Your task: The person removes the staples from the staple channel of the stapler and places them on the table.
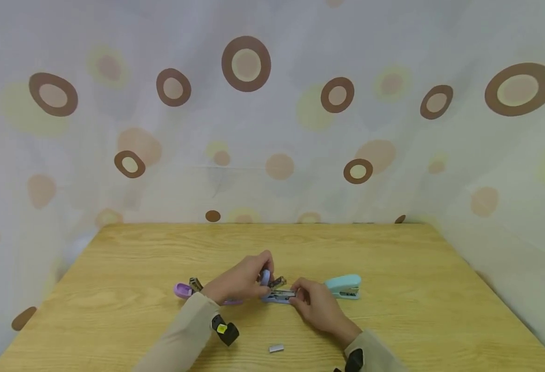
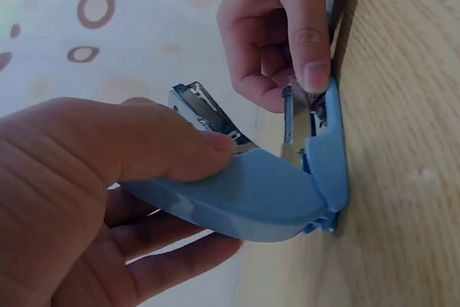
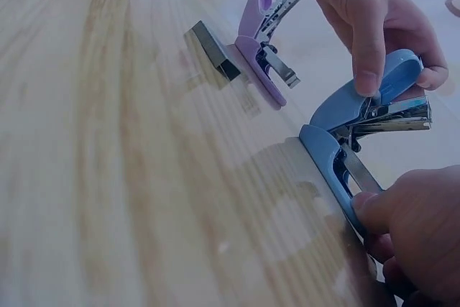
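A light-blue stapler (image 2: 259,195) stands swung wide open on the table, its upper arm raised away from its base. My left hand (image 1: 242,279) holds that upper arm, with the thumb (image 2: 176,149) on one side and the fingers curled beneath in the left wrist view. At the free end of the base, my right hand (image 1: 321,306) pinches with thumb and fingers, hiding that end. The metal magazine (image 3: 392,116) juts out from under the raised cover. A metal rail (image 3: 363,170) runs along the base in the right wrist view.
Left of the hands lies an opened purple stapler (image 1: 182,290), partly behind my left forearm in the head view. A closed turquoise stapler (image 1: 344,284) sits behind my right hand. A strip of staples (image 1: 276,348) lies nearer the front of the wooden table (image 1: 393,258).
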`<state>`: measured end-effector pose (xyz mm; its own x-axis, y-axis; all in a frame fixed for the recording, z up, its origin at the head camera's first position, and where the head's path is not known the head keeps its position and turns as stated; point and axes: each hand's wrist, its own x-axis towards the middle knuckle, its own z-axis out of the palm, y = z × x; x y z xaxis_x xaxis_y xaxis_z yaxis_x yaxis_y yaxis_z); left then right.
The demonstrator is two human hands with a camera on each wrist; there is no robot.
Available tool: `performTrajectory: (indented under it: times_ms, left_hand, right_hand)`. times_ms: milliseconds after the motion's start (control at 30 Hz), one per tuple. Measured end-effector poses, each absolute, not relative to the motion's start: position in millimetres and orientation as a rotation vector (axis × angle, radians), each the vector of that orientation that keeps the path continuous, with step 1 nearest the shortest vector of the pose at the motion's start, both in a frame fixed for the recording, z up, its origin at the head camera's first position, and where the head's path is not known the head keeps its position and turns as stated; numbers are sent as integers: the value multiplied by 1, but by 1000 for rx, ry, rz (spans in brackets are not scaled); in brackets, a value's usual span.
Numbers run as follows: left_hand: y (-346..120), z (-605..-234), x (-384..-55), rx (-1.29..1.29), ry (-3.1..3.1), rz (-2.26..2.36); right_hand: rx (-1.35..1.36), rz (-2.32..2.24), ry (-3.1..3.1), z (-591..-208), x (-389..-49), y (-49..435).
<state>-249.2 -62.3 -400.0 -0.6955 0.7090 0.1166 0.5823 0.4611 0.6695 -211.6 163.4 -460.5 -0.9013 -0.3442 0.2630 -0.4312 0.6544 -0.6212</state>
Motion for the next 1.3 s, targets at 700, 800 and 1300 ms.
performTrajectory:
  times_ms: [700,800,1300]
  left_hand:
    - [-81,-398,-253,1084,2547,996]
    - [-84,-399,-256,1068,2548,1004]
    - [-81,-400,-258,1080,2597,897]
  right_hand:
    - [641,1061,-2777,-462,-206,157]
    - [660,1055,-2774,-460,-208,157]
    - [715,1015,-2750,-457,-209,162]
